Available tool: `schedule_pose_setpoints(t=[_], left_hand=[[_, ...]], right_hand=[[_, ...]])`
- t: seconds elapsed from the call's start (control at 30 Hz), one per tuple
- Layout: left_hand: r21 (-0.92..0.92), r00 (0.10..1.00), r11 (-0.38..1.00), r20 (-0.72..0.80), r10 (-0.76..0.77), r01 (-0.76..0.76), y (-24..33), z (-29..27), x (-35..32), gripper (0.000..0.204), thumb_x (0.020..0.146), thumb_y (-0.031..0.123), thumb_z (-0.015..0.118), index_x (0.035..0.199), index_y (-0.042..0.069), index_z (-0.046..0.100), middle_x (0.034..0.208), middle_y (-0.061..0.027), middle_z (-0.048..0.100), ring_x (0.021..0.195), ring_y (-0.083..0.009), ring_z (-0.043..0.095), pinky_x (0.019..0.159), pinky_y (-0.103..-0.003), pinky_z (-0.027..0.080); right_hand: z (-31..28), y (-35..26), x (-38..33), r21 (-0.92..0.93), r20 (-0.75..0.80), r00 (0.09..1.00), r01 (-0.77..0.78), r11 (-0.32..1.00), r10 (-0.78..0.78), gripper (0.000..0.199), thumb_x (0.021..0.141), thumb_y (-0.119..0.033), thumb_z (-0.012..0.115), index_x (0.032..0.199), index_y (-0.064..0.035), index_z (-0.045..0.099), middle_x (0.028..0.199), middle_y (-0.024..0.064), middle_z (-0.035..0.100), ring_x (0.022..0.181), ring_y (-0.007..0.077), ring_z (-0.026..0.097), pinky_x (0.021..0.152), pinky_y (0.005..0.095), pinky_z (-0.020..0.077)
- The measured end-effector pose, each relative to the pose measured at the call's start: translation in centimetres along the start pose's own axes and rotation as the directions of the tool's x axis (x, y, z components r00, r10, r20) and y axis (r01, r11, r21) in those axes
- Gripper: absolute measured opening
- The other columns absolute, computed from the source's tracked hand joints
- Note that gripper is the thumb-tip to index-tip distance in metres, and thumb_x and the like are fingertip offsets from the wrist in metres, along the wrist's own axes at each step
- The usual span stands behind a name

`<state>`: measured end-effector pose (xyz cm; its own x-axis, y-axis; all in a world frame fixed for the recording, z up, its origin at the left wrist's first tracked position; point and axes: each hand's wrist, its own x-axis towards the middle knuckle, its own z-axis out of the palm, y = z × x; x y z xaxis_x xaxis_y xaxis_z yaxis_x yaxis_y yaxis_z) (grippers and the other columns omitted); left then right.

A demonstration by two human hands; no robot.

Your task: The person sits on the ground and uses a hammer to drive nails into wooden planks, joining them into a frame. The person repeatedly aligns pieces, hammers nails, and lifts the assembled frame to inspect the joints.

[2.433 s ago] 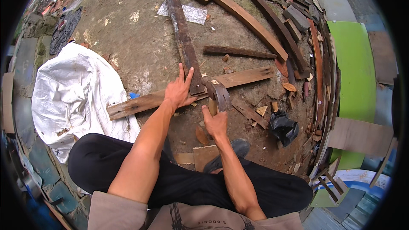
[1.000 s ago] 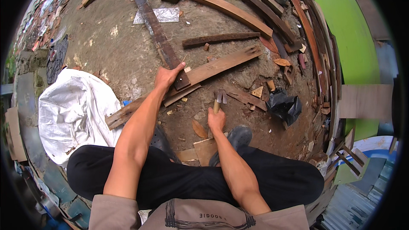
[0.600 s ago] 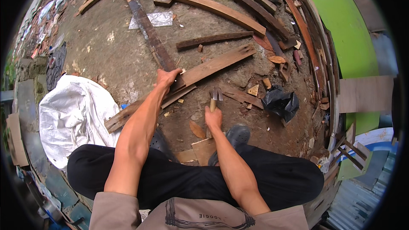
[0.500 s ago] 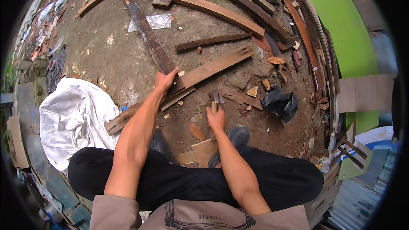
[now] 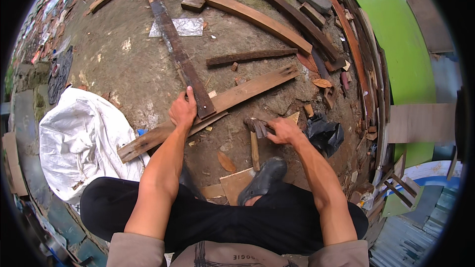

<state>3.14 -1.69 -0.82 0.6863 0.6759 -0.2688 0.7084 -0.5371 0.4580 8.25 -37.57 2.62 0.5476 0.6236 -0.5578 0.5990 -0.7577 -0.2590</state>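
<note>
Far left of the frame, a white sack (image 5: 79, 143) lies crumpled on the dirt, just beside the low end of the plank (image 5: 208, 111). The plank runs from lower left up to the right across the middle of the frame. Left hand (image 5: 183, 111) sits on it at centre, palm down, fingers (image 5: 188, 96) curled over and touching the end of the dark beam (image 5: 175, 44), which crosses the plank and runs off to the upper left. The hand presses rather than wraps; nothing is held in it.

Moving right, a hammer (image 5: 255, 138) stands just right of centre, its wooden handle running down toward the black shoe (image 5: 262, 180), its head at the top. Right hand (image 5: 284, 131) is at that head, fingers (image 5: 271, 127) bent and pinched close around the metal; whether they grip the head itself or something small against it, I cannot tell.

Just right of that hand, a black bag (image 5: 324, 133) lies bunched on the ground. Further right, loose boards pile up against a green panel (image 5: 401, 54).
</note>
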Motion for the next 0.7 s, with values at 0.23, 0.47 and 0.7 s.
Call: schedule_pose_setpoints(t=[0.23,0.47,0.7], left_hand=[[0.014,0.999,1.000,0.038,-0.020,0.019,0.9,-0.4,0.0,0.063,0.099,0.059,0.039,0.102,0.005,0.071,0.088,-0.0214,0.072,0.090,-0.0432,0.068,0.083,-0.050,0.049],[0.024,0.997,0.998,0.037,-0.063,0.062,0.5,-0.5,0.1,0.062,0.097,0.060,0.043,0.097,0.004,0.069,0.084,-0.0226,0.070,0.085,-0.0449,0.067,0.077,-0.052,0.049],[0.041,0.998,0.997,0.005,-0.061,0.060,0.8,-0.4,0.0,0.063,0.097,0.062,0.043,0.092,0.004,0.067,0.081,-0.0223,0.069,0.084,-0.0456,0.066,0.075,-0.053,0.048]], right_hand=[[-9.4,4.3,12.0,0.061,-0.629,0.745,-0.238,0.969,0.223,0.034,0.090,-0.012,0.058,0.123,-0.0071,0.059,0.120,0.0187,0.060,0.097,0.0372,0.066,0.079,0.0483,0.0560],[-12.5,1.6,20.8,-0.128,-0.327,0.934,-0.195,0.972,0.144,0.062,0.089,-0.002,0.054,0.149,-0.0152,0.042,0.131,0.0174,0.056,0.104,0.0360,0.067,0.086,0.0474,0.0569],[-9.7,3.9,20.0,-0.140,-0.397,0.917,-0.041,0.989,-0.018,0.047,0.090,-0.003,0.052,0.136,-0.0129,0.054,0.119,0.0187,0.057,0.085,0.0386,0.070,0.073,0.0495,0.0577]])
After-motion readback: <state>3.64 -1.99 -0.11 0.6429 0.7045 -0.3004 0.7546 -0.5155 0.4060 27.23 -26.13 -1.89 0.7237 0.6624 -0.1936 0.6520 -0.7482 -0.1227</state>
